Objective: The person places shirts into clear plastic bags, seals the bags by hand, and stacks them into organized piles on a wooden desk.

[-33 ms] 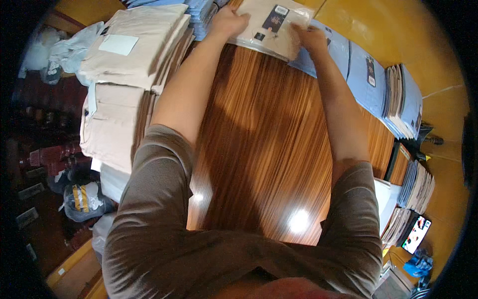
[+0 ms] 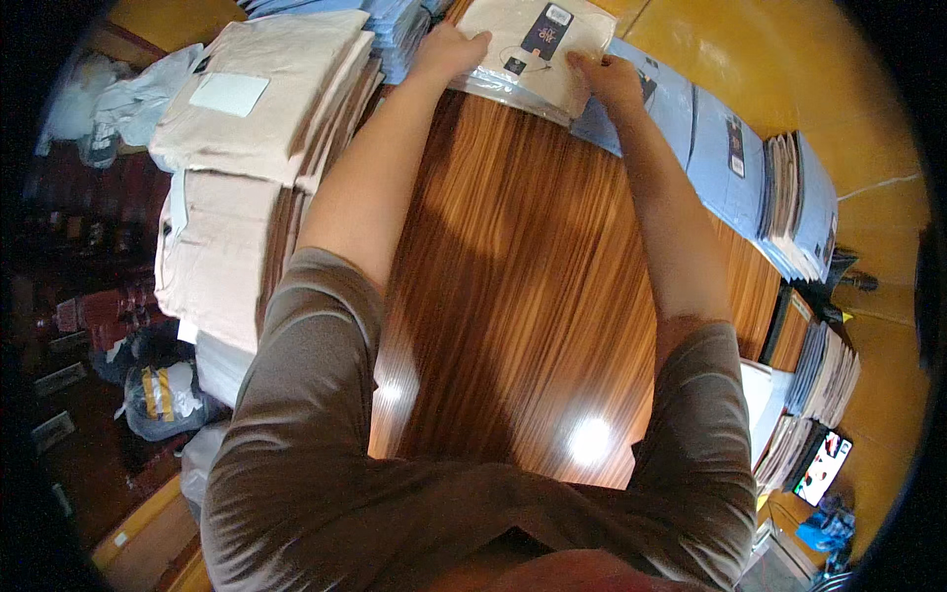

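At the far end of the table lies a folded cream garment in a clear plastic bag (image 2: 501,35), with a dark hang tag (image 2: 548,32) and a small dark label (image 2: 515,66) on its front. My left hand (image 2: 452,51) is closed on its left edge, the thumb lying over the top. On the opposite side my right hand (image 2: 610,81) pinches the right edge, fingers curled. Packed blue garments (image 2: 705,123) lie just to the right, partly behind my right hand and the cream pack. The undersides of both hands are hidden.
Tall stacks of folded cream garments (image 2: 222,212) line the left side, with blue ones (image 2: 395,49) behind. A wood-grain table (image 2: 523,276) spreads between my arms. On the right stand more garment stacks (image 2: 789,197) and a lit phone (image 2: 824,469). Plastic bags (image 2: 163,400) sit lower left.
My right hand has shifted slightly left along the pack's right edge and looks less blurred. The pack has moved only slightly; my left hand keeps its hold.
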Demonstrator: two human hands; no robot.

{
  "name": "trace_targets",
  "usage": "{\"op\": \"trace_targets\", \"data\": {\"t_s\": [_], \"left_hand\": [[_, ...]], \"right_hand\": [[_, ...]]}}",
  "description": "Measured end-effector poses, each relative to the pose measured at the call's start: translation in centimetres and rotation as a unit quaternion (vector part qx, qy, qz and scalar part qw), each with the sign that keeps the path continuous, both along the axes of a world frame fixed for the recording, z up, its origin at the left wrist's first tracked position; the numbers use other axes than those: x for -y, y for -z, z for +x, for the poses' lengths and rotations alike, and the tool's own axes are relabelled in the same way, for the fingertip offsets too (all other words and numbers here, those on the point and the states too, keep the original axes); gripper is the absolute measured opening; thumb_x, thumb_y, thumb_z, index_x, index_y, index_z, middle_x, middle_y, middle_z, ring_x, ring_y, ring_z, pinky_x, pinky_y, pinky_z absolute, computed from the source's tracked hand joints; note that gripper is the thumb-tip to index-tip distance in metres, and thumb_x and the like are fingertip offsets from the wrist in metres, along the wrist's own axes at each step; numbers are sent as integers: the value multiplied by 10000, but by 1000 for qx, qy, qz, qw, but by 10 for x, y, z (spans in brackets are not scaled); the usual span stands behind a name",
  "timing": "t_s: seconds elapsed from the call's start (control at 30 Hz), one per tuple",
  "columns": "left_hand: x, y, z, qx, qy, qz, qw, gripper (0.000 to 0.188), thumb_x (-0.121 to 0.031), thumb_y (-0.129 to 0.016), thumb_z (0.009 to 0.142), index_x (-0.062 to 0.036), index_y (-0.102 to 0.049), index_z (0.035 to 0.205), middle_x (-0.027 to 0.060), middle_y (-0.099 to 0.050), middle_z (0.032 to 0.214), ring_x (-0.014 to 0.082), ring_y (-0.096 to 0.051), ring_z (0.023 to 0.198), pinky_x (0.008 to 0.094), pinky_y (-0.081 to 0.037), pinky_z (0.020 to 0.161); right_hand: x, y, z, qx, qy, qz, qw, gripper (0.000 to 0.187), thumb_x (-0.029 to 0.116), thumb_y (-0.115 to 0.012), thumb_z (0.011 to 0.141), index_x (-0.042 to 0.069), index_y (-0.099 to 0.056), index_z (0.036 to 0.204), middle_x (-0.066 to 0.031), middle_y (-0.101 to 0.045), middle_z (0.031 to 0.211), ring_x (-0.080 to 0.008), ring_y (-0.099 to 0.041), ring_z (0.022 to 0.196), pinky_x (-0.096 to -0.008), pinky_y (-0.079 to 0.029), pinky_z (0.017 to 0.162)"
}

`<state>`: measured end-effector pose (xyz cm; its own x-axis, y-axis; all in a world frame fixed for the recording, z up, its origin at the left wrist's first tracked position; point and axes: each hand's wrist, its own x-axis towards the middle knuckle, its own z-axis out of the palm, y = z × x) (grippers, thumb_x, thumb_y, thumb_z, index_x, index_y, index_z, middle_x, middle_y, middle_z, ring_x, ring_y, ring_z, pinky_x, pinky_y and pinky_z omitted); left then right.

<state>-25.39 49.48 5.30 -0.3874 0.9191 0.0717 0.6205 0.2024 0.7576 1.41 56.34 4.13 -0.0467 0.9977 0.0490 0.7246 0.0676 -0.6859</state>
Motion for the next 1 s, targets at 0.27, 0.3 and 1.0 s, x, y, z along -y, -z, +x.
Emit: {"op": "trace_targets", "data": {"t_s": [0.27, 0.3, 1.0], "left_hand": [[-4, 25, -23, 141, -15, 9, 990, 648, -456, -723, 806, 60, -729, 1199, 241, -743, 1192, 363, -722, 1110, 402, -534, 987], [3, 19, -25, 110, -38, 2, 993, 671, -476, -726, 810, 63, -722, 1209, 243, -746, 1180, 360, -723, 1107, 401, -534, 988], [488, -112, -234, -222, -207, -74, 950, 778, -669, -712, 837, -9, -696, 1250, 249, -701, 1239, 398, -690, 1111, 479, -542, 966]], "right_hand": [[-18, 26, -18, -84, -6, -32, 996, 613, 504, -784, 858, -5, -759, 1200, -176, -774, 1084, -260, -728, 988, -387, -550, 919], [-16, 25, -25, -73, -11, -11, 997, 600, 516, -772, 859, -3, -768, 1160, -198, -774, 1049, -295, -738, 972, -406, -557, 893], [431, -72, -219, -430, -197, -160, 867, 459, 171, -798, 931, -118, -637, 1250, -159, -725, 1124, -180, -697, 951, -293, -583, 849]]}}
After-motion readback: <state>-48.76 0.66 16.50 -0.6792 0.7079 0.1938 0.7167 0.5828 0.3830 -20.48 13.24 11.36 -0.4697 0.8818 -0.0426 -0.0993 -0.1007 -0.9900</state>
